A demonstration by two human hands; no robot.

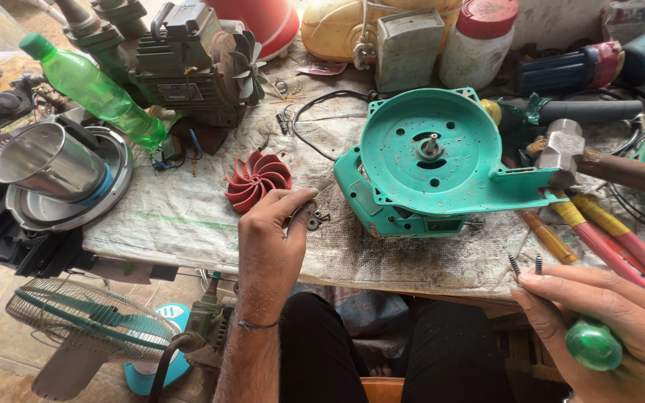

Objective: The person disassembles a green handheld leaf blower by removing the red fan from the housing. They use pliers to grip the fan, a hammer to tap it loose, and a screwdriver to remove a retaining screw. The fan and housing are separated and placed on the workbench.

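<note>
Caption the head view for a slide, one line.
Left hand picks at small parts beside a red impeller; right hand holds screws and a green-handled tool near the teal housing.

A green plastic bottle (97, 89) lay tilted at the bench's (188, 216) far left, beside a grimy motor unit (188, 63) with a small fan, and in front of it a shiny steel cup (50, 160) sat on a round metal lid (102, 198). Along the back stood a white jar with a red lid (479, 41) and a grey metal box (408, 46), while a hammer (599, 160) rested at the right above red and yellow screwdriver handles (606, 242). A floor fan (91, 325) lay below the bench's left edge.
</note>
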